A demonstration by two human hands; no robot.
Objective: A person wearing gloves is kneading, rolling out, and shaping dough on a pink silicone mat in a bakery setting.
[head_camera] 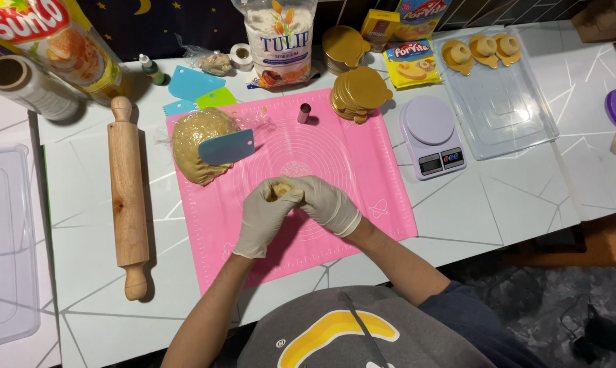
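We hold a small lump of dough (281,189) over the middle of the pink silicone mat (376,170), our gloved left hand (263,217) cupped under and around it and our gloved right hand (323,202) curled closed against it from the other side. Toward the mat's far left corner lies the large dough mass (193,146) with a blue scraper (226,147) resting on it, and a small metal ring cutter (304,113) stands near the far edge. Off the mat, a wooden rolling pin (128,197) lies along the table's left side, a stack of gold cake boards (359,92) sits at the mat's far right corner, and a kitchen scale (432,135) stands just right of it.

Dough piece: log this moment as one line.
left hand: gloved, cupping dough piece | right hand: gloved, pressing it | under: pink mat | nearby: dough lump, scraper
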